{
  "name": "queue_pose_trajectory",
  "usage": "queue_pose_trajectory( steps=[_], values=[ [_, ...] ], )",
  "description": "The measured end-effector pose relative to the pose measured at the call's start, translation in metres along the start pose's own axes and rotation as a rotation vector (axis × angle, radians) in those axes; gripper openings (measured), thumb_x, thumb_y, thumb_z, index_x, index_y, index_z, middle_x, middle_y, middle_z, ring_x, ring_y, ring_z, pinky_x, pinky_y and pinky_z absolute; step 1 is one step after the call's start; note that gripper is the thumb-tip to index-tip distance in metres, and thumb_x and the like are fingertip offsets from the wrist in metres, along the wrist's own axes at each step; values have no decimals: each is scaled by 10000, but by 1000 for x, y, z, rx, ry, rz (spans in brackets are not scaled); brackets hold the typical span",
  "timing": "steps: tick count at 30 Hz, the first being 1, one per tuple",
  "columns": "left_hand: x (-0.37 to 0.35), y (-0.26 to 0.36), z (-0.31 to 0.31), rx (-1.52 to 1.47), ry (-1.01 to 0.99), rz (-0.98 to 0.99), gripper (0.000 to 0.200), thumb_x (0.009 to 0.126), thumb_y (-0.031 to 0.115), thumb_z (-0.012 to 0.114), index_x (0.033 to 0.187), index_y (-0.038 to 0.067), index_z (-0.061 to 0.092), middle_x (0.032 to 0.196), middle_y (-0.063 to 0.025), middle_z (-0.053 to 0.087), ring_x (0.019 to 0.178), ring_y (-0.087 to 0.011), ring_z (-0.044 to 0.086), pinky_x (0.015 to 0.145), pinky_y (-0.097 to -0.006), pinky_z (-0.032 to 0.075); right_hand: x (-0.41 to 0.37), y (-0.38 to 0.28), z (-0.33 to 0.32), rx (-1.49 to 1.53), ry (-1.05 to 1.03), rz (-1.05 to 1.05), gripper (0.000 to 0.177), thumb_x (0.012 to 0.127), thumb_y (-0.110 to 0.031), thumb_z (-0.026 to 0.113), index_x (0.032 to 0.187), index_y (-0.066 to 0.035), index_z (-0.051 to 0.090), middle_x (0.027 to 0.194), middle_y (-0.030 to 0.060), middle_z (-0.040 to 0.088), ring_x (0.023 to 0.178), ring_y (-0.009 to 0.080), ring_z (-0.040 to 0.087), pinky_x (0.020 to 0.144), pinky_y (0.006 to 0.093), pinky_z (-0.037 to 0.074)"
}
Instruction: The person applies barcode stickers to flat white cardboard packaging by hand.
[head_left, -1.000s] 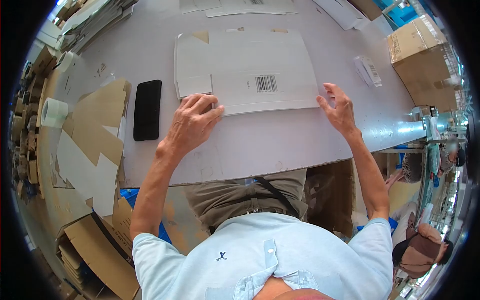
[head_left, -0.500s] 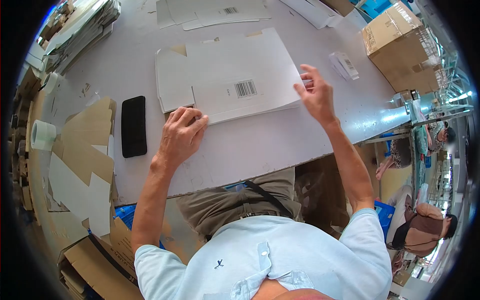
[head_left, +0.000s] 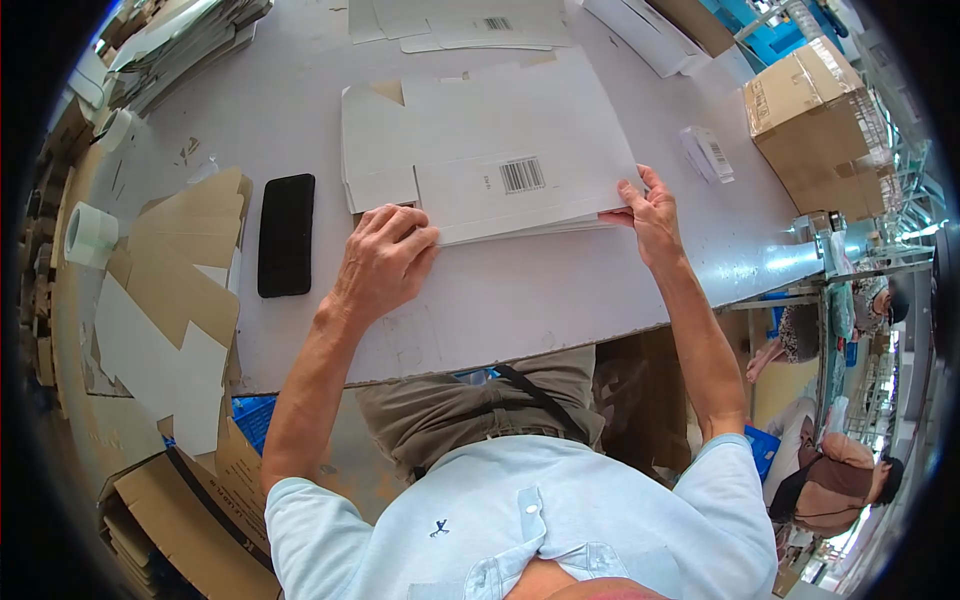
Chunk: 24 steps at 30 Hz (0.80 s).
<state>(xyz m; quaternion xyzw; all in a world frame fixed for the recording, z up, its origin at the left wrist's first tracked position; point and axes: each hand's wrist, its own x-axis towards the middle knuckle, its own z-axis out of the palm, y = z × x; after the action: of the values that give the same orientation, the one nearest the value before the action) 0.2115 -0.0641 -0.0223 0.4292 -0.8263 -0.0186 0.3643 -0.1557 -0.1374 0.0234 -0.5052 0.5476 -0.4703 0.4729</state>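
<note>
Surface [head_left: 480,315] carries a flat white carton [head_left: 470,135] just beyond both hands: the left hand [head_left: 388,255] curls at its near left edge, whether gripping I cannot tell, while the right hand [head_left: 652,220] pinches narrowly on its near right corner. From these two contacts the carton reaches away, long axis running left to right, right end slightly farther; beyond it lie more flat sheets [head_left: 470,30].
</note>
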Motion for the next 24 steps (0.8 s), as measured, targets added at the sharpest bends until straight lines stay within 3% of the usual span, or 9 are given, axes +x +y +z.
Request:
queue_pose_trajectory(
  steps=[3, 5, 6, 8, 9, 12, 19, 22, 24],
  values=[
    [0, -5, -8, -35, 117, -37, 194, 829, 104, 802, 1007, 63, 738, 1017, -70, 687, 1005, -242, 641, 929, -388, 509, 3, -1, -2, 103, -20, -57, 270, 1021, -119, 590, 1253, 12, 547, 1025, 143, 710, 861, 235, 754, 716, 353, 686],
    [6, -9, -14, 62, 407, -223, 278, 858, 108, 789, 1119, 84, 695, 1124, -73, 663, 1075, -228, 609, 932, -377, 475, 0, -4, -4, 162, 3, -36, 254, 1019, -126, 600, 1239, -7, 559, 1019, 136, 716, 858, 233, 756, 717, 354, 686],
    [8, -10, -17, 54, 406, -213, 278, 858, 108, 789, 1119, 84, 695, 1124, -73, 663, 1075, -228, 609, 932, -377, 475, -2, -6, -4, 219, 20, -17, 238, 1017, -133, 611, 1226, -26, 571, 1014, 129, 722, 855, 231, 758, 719, 355, 686],
    [8, -16, -22, -96, 506, -536, 423, 908, 124, 762, 1298, 87, 600, 1298, -64, 588, 1149, -203, 567, 980, -363, 462, -3, -5, -6, 274, 21, -19, 234, 1015, -141, 618, 1215, -28, 577, 1007, 129, 726, 849, 228, 760, 718, 356, 687],
    [7, -22, -20, -104, 504, -524, 423, 908, 124, 762, 1298, 87, 600, 1298, -64, 588, 1149, -203, 567, 980, -363, 462, -4, -4, -7, 330, 10, -15, 230, 1013, -150, 626, 1204, -30, 582, 1000, 130, 731, 843, 225, 761, 718, 358, 687],
    [3, -41, -12, -614, 656, -695, 526, 979, 153, 699, 1431, 36, 456, 1429, -75, 473, 1207, -187, 551, 1014, -313, 472, -6, -3, -6, 402, -13, -4, 228, 1014, -154, 625, 1204, -33, 587, 999, 132, 736, 848, 229, 763, 728, 359, 686],
    [2, -46, -21, -883, 657, -891, 483, 1002, 180, 669, 1417, 35, 469, 1349, -93, 563, 1129, -160, 623, 903, -308, 546, -7, 1, -2, 492, -28, 69, 175, 1016, -108, 602, 1177, -41, 608, 1001, 132, 737, 864, 229, 764, 748, 361, 684],
    [5, -47, -22, -1110, 620, -942, 414, 999, 149, 659, 1361, -2, 525, 1108, -72, 668, 931, -130, 688, 764, -282, 605, -7, 4, 0, 542, -15, 67, 139, 1014, -90, 594, 1141, -47, 630, 1004, 122, 738, 874, 224, 764, 744, 358, 688],
    [4, -51, -23, -1162, 598, -933, 397, 996, 130, 656, 1348, -7, 534, 1061, -69, 677, 898, -125, 697, 740, -281, 621, -6, 8, -1, 547, -25, 70, 140, 1015, -97, 597, 1141, -44, 628, 1003, 124, 738, 874, 224, 764, 742, 358, 688]
  ],
)
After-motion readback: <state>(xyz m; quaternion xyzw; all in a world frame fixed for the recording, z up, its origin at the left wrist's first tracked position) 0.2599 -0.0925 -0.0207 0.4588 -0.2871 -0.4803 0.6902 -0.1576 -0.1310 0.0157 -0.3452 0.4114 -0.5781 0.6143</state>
